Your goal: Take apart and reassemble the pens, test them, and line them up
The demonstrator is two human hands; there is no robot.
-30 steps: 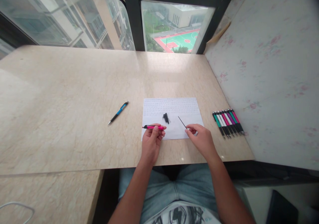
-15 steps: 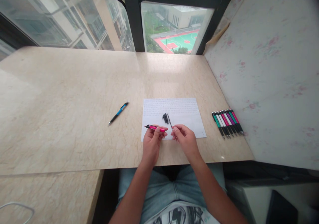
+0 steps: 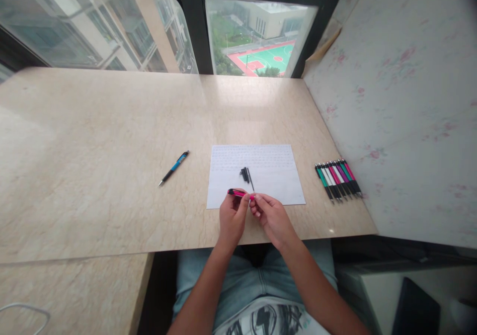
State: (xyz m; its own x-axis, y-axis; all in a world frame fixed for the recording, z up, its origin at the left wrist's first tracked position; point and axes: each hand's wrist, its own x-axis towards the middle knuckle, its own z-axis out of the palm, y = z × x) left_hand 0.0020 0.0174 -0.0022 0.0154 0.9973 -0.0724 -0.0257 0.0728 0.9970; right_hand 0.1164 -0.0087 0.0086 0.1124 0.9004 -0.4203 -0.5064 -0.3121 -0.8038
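Observation:
My left hand is closed around a pink pen barrel with a black clip end pointing left. At the barrel's right end, the thumb and fingers of my right hand pinch together; whether a small part is between them is hidden. Just beyond my fingers a thin dark refill lies on a written sheet of paper. Beside the refill rest small black pen parts, among them a grip-like tube.
A blue and black pen lies on the marble-patterned tabletop to the left. Several colored pens form a row on the right, near the floral wall. Windows stand along the back edge.
My right hand has left the refill on the paper and moved left to the barrel's end. My left hand has shifted slightly right, so both hands now meet at the pink barrel.

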